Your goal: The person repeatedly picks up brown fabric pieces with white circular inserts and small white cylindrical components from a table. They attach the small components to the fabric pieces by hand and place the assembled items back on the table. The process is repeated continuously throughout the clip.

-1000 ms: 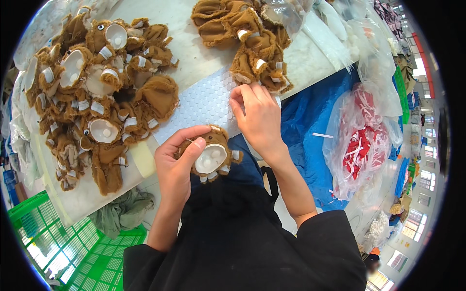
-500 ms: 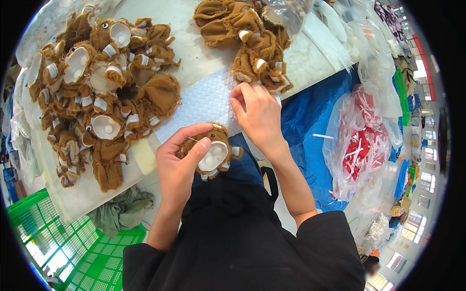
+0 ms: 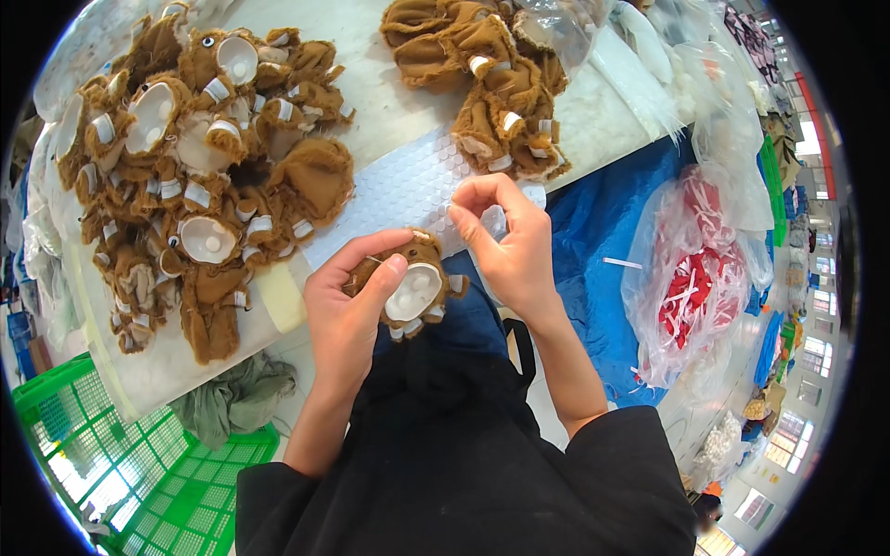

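My left hand (image 3: 345, 295) grips a small brown plush toy skin (image 3: 429, 250) above my lap, thumb and forefinger pinching its upper left edge. A white oval piece with rounded bumps is set in its front, and white-banded tabs stick out around it. A short pale thread shows near my left fingertips. To the right of the toy and apart from it, my right hand (image 3: 514, 250) is raised, thumb and forefinger curled together in a pinch. Whatever the pinch holds, if anything, is too small to make out.
A big pile of brown plush skins (image 3: 199, 176) covers the table's left; a smaller pile (image 3: 501, 83) lies at the far right, beside a bubble-textured white sheet (image 3: 389, 190). Blue sheeting (image 3: 593, 250), a clear bag of red pieces (image 3: 691, 287) and a green crate (image 3: 139, 463) stand around.
My right hand has drawn back from the far pile toward me and slightly right, its fingers curling in. The left hand still holds the toy skin in nearly the same place.
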Available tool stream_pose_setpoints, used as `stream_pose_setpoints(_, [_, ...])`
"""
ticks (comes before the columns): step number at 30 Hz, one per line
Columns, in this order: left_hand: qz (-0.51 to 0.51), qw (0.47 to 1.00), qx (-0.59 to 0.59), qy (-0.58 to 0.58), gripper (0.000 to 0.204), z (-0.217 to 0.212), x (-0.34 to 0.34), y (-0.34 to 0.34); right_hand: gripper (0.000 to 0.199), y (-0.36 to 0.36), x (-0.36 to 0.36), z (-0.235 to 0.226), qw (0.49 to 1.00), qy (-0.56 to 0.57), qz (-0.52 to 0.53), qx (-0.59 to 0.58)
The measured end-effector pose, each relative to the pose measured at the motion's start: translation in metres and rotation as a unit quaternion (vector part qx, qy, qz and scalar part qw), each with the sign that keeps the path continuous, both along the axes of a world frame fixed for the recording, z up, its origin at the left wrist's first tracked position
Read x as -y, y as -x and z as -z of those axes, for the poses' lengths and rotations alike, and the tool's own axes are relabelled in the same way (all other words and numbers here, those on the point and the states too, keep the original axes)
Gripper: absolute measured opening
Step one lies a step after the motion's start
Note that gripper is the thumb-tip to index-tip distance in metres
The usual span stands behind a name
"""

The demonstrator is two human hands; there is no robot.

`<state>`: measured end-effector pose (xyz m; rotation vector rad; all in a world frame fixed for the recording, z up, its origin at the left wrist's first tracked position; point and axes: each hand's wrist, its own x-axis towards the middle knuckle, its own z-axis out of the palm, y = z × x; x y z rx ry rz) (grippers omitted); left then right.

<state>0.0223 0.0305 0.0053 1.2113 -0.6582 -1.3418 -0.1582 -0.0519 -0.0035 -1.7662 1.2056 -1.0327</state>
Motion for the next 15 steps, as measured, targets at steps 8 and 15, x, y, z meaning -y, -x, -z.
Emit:
stream_pose_setpoints(8, [0.006, 1.000, 0.004, 0.006, 0.026, 0.002, 0.001, 0.002, 0.018, -0.006, -0.018, -0.012, 0.993, 0.103, -0.048, -0.010])
stream_pose_setpoints(15, [0.019, 0.999, 0.006, 0.034, 0.026, 0.003, 0.002, 0.008, 0.019, -0.009, -0.023, -0.012, 0.993, 0.111, -0.048, 0.012])
